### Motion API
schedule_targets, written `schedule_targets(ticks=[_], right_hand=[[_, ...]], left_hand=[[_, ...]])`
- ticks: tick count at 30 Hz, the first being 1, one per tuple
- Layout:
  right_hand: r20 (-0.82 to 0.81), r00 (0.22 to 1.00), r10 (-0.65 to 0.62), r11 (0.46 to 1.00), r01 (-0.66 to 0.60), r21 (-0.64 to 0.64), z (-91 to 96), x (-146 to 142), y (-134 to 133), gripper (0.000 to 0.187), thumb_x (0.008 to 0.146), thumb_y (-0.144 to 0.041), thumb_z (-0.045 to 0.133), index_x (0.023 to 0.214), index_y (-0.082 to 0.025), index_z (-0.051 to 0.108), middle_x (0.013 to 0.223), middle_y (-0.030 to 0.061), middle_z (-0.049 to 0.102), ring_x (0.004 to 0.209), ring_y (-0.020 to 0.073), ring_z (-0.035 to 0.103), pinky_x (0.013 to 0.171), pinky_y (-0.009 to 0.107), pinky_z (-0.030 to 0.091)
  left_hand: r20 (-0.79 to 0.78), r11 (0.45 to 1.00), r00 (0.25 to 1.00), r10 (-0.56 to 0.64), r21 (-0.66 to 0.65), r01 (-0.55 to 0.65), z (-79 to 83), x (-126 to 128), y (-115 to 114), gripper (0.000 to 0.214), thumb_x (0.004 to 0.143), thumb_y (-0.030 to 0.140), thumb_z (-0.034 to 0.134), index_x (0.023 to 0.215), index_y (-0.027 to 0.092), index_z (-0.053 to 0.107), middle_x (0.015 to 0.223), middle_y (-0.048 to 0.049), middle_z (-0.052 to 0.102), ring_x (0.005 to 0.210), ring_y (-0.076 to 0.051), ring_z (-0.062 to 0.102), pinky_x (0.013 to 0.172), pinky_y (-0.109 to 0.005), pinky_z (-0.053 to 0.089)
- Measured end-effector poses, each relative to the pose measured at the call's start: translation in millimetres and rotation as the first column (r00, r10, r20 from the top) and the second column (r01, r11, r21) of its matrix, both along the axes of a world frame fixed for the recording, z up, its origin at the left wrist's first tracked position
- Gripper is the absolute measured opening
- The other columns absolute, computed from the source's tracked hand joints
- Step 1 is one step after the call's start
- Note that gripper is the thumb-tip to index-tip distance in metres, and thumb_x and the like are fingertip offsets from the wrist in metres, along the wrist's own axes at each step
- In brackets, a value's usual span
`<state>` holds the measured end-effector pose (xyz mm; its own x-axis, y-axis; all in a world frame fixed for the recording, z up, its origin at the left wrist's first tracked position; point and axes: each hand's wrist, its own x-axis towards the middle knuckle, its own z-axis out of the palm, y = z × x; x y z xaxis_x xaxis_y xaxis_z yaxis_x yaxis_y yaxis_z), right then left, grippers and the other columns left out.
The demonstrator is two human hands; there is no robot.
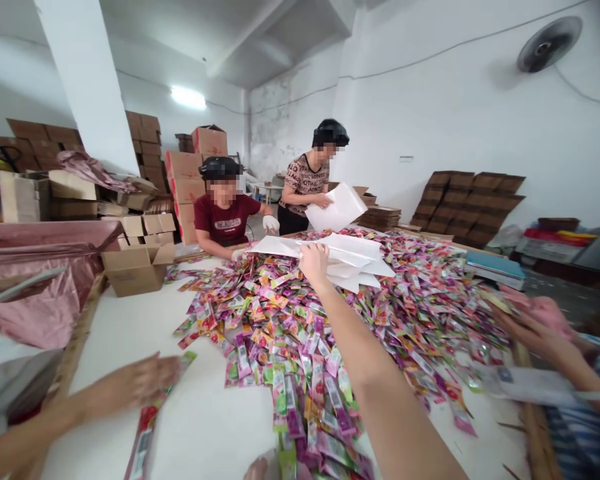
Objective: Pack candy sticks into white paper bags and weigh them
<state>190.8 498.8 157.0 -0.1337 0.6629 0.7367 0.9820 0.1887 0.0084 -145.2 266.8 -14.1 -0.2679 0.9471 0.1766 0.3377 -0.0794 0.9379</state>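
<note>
- The left hand [147, 381], lower left of the frame, is smeared by motion, so I cannot tell whether its fingers are spread or closed. It sits low over the white table [130, 320], just above a red packet [143, 443].
- The right hand [314, 262], at centre, ends a straight outstretched arm. Its fingers are curled and seem to grip the white bags [355, 257] lying on the packet pile [290, 333].
- 1 open cardboard box [137, 267] stands left of centre, its contents hidden.
- A co-worker's hand [530, 333] at the right edge is blurred.
</note>
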Motion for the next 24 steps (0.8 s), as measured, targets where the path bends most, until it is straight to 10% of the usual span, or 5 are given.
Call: schedule_targets(ticks=[6, 13, 16, 21, 24], right_hand=[[0.030, 0.914, 0.406, 0.906, -0.406, 0.123, -30.6, -23, -146, 0.016, 0.080, -0.018, 0.045, 0.089, -0.018, 0.058, 0.089, 0.0078, 0.055, 0.085, 0.0219, 0.043, 0.080, 0.037, 0.034], [-0.026, 0.646, 0.763, 0.619, -0.741, -0.259, -148.9, -21, -366, 0.011, 0.079, -0.016, 0.048, 0.082, -0.022, 0.057, 0.082, 0.0011, 0.057, 0.076, 0.0153, 0.048, 0.093, 0.037, 0.036], [-0.235, 0.673, 0.702, 0.532, -0.714, -0.456, -146.9, -4, -386, 0.033, 0.074, -0.034, 0.061, 0.106, -0.025, 0.057, 0.108, 0.0060, 0.059, 0.098, 0.0214, 0.053, 0.099, 0.042, 0.035], [-0.550, 0.789, 0.273, 0.743, -0.536, -0.401, -132.9, 25, -352, 0.040, 0.080, -0.029, 0.055, 0.118, -0.018, 0.052, 0.121, 0.0133, 0.055, 0.115, 0.0260, 0.049, 0.098, 0.042, 0.038], [-0.703, 0.704, 0.100, 0.700, -0.551, -0.453, -146.4, 20, -336, 0.048, 0.078, -0.035, 0.059, 0.122, -0.018, 0.051, 0.119, 0.0119, 0.058, 0.112, 0.0259, 0.053, 0.096, 0.041, 0.041]], left_hand=[[0.408, 0.942, 0.890, -0.204, -0.166, 0.292, 11.8, -35, -22, 0.063, 0.051, 0.049, 0.078, 0.111, 0.046, 0.059, 0.073, -0.0037, 0.071, 0.090, -0.035, 0.068, 0.090, -0.053, 0.049], [0.680, 0.953, 0.732, 0.038, -0.244, 0.178, -6.9, 104, -103, 0.057, 0.071, 0.048, 0.066, 0.123, 0.028, 0.054, 0.105, -0.0101, 0.071, 0.107, -0.032, 0.063, 0.086, -0.047, 0.053], [0.780, 0.934, 0.570, 0.258, -0.352, 0.059, -14.1, 129, -145, 0.056, 0.070, 0.031, 0.070, 0.122, 0.018, 0.053, 0.111, -0.0119, 0.069, 0.104, -0.030, 0.065, 0.084, -0.038, 0.055], [0.764, 0.878, 0.540, 0.354, -0.470, 0.089, -6.8, 91, -195, 0.051, 0.063, 0.023, 0.077, 0.110, 0.016, 0.058, 0.093, -0.0083, 0.073, 0.086, -0.027, 0.070, 0.075, -0.035, 0.057], [0.734, 0.858, 0.568, 0.372, -0.506, 0.092, -0.7, 72, -219, 0.051, 0.060, 0.022, 0.078, 0.107, 0.015, 0.057, 0.085, -0.0072, 0.074, 0.083, -0.027, 0.070, 0.073, -0.034, 0.057]])
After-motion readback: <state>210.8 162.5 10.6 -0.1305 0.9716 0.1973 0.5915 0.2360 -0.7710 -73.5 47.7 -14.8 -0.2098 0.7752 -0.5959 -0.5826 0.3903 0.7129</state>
